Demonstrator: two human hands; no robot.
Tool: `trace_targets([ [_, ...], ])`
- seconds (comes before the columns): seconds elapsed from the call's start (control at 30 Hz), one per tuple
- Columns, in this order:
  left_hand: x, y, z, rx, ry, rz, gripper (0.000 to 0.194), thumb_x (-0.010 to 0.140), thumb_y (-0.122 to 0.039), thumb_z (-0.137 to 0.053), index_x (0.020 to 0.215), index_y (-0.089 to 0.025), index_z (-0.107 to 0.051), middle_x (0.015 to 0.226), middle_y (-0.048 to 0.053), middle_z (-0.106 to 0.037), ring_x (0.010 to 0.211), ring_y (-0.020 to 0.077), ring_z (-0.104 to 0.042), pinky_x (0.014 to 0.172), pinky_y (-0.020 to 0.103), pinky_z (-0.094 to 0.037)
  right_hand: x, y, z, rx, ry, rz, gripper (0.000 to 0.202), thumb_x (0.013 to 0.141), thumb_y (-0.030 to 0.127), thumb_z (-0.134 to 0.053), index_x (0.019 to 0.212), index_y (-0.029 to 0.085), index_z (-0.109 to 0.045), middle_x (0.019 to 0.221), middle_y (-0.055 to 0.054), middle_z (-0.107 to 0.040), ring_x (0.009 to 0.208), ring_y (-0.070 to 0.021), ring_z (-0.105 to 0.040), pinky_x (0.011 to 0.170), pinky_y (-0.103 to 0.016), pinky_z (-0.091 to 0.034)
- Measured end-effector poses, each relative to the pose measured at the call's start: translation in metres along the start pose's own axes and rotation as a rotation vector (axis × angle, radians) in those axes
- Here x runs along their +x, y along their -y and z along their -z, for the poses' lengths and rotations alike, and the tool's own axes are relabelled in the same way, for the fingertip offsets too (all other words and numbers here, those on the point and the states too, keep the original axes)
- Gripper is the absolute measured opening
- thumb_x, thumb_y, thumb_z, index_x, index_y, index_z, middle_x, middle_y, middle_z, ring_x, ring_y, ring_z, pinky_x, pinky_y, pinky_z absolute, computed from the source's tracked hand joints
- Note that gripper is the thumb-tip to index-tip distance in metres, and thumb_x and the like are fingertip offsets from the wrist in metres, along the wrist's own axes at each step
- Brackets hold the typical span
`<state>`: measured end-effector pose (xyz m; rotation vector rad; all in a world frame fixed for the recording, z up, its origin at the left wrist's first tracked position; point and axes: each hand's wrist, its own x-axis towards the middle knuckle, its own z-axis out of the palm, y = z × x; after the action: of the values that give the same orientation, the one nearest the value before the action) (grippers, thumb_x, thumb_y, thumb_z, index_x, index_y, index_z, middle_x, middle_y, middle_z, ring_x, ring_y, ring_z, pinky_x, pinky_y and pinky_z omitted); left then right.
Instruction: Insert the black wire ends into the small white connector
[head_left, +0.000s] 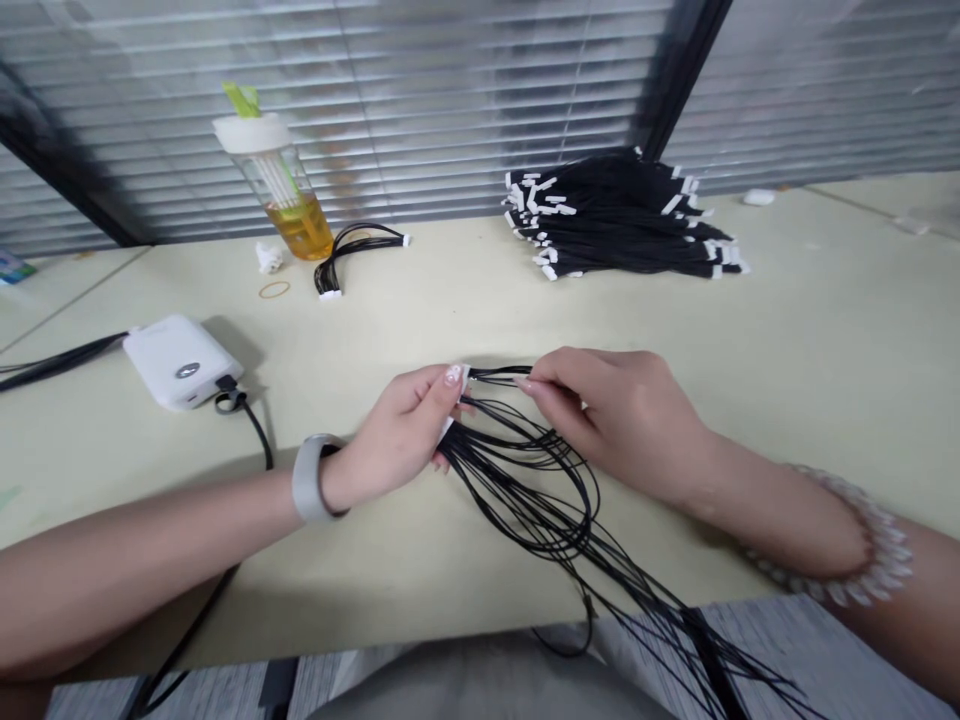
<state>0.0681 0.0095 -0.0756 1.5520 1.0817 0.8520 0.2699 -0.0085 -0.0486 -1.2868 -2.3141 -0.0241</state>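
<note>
My left hand (411,420) is closed on white connectors (464,378) at the end of a bundle of thin black wires (525,490). The thumb presses the upper connector, and another white piece shows lower down between the fingers. My right hand (630,415) pinches black wires (499,376) just to the right of that upper connector, thumb and forefinger together. Several wires loop below both hands. Their loose ends run over the table's front edge toward the lower right. The fingertips of the left hand are partly hidden behind the wires.
A pile of black cables with white connectors (622,220) lies at the back. Farther left are a bottle of amber liquid (300,215), a short black cable (341,250), a rubber band (274,289) and a white box (180,360) with a black cord (259,430) plugged in.
</note>
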Motion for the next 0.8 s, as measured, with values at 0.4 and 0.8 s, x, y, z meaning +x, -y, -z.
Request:
trace_targets([
  [0.4, 0.0021, 0.0041, 0.0008, -0.025, 0.015, 0.028, 0.046, 0.086, -0.057, -0.043, 0.069, -0.016, -0.052, 0.055, -0.004, -0.051, 0.032, 0.0042, -0.045, 0.029, 0.015, -0.038, 0.0013, -0.0045, 0.0009, -0.264, 0.129, 0.234, 0.033, 0.093, 0.022, -0.033, 0.078, 0.018, -0.062, 0.071, -0.006, -0.065, 0.061, -0.0160, -0.053, 0.055, -0.031, -0.032],
  [0.8, 0.0008, 0.0025, 0.0022, -0.032, 0.051, 0.051, 0.047, 0.086, -0.057, -0.044, 0.066, -0.015, -0.049, 0.059, -0.005, -0.048, 0.033, 0.0019, -0.044, 0.030, 0.012, -0.039, -0.0003, -0.0076, 0.0040, -0.444, -0.090, 0.597, 0.027, 0.088, 0.005, -0.038, 0.071, 0.016, -0.056, 0.062, -0.003, -0.059, 0.052, -0.0138, -0.046, 0.050, -0.029, -0.030],
])
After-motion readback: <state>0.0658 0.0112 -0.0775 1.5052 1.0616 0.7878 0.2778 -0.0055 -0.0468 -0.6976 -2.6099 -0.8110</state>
